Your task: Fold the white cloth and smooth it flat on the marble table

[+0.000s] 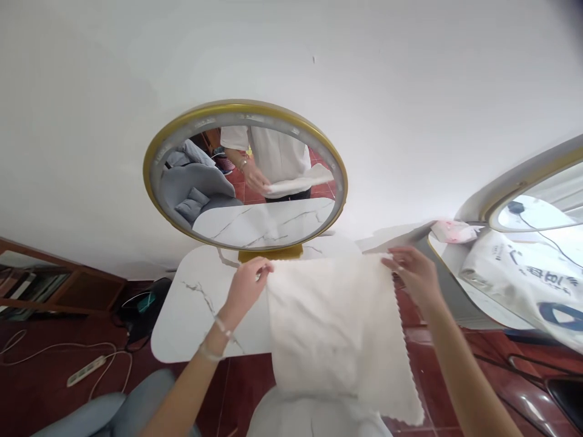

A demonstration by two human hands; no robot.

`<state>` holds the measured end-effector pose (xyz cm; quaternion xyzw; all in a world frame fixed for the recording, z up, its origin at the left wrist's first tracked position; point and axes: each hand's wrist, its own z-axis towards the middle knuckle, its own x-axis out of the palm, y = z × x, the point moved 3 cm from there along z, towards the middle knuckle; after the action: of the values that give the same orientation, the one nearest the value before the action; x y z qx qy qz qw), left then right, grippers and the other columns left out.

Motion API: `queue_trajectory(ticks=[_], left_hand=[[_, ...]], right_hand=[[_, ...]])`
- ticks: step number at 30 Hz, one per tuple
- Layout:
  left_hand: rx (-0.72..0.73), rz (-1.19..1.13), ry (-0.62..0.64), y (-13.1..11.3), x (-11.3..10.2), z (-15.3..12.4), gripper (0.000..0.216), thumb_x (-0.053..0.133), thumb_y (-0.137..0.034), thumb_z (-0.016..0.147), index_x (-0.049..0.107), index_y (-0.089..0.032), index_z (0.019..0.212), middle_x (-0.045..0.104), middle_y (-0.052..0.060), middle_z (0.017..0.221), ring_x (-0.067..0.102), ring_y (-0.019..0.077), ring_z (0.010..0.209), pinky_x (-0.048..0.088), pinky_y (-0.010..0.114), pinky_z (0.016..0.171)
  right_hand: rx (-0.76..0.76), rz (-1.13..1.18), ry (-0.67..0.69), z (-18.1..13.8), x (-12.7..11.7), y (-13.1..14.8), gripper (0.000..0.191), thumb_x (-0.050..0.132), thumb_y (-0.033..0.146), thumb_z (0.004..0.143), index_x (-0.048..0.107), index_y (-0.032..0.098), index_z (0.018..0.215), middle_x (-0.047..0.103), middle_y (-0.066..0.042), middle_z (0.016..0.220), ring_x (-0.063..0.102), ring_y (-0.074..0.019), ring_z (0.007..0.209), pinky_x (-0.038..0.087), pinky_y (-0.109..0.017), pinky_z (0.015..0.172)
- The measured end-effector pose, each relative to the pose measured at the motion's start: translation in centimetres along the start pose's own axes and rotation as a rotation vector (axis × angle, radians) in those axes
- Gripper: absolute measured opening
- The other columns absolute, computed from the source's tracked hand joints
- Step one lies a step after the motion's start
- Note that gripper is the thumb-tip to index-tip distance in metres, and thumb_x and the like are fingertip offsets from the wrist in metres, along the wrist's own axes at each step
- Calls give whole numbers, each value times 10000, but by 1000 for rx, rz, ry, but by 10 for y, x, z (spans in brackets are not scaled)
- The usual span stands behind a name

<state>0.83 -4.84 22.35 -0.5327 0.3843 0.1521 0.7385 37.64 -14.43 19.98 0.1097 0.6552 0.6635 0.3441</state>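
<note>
I hold a white cloth (334,328) spread out in front of me by its top corners. My left hand (248,285) pinches the left corner and my right hand (410,273) pinches the right corner. The cloth hangs down over the front edge of a white marble-patterned table (195,309). A round mirror with a gold rim (157,152) stands on the table against the wall, just behind the cloth. The mirror reflects my torso, hands and the cloth.
A grey chair (104,413) is at the bottom left. A power strip with cable (86,370) lies on the red floor at left, near a wooden shelf (59,285). At right stand a second table with a white printed bag (523,273) and another mirror (537,200).
</note>
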Motion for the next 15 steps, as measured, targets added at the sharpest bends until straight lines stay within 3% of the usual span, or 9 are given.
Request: queue_trajectory(ticks=[2,4,8,11,15], left_hand=[[-8,168,-173,19,46,6,286,378,-145,889,655,-194,836,658,74,1090,614,216,1027,505,417,952],[51,271,-198,36,97,-2,331,353,-148,909,671,-186,990,591,104,1266,527,248,1218,428,470,1062],[85,333,-97,69,181,-23,390,324,-216,950,578,-161,1240,446,126,1449,392,251,1366,425,450,1081],[76,360,-62,86,214,-14,443,285,-227,962,472,-150,1355,376,132,1501,289,249,1422,371,464,1117],[55,399,-56,96,228,15,483,272,-223,958,390,-142,1419,353,133,1516,251,243,1436,302,473,1152]], right_hand=[[-49,-68,-101,13,29,-35,530,710,592,633,620,177,952,666,-79,873,592,-192,742,515,-357,650],[-123,-196,-155,6,54,-70,555,601,607,746,587,168,1084,655,-134,1039,598,-220,815,520,-408,704],[-346,-361,93,-39,99,-126,442,449,512,907,565,189,1185,614,-149,1184,555,-264,1105,476,-468,926],[-341,-520,202,-60,123,-156,483,372,475,953,480,202,1336,485,-156,1386,420,-296,1298,406,-521,1012],[-319,-785,232,-55,144,-178,501,317,405,976,386,222,1436,301,-157,1524,217,-327,1425,230,-612,1091]])
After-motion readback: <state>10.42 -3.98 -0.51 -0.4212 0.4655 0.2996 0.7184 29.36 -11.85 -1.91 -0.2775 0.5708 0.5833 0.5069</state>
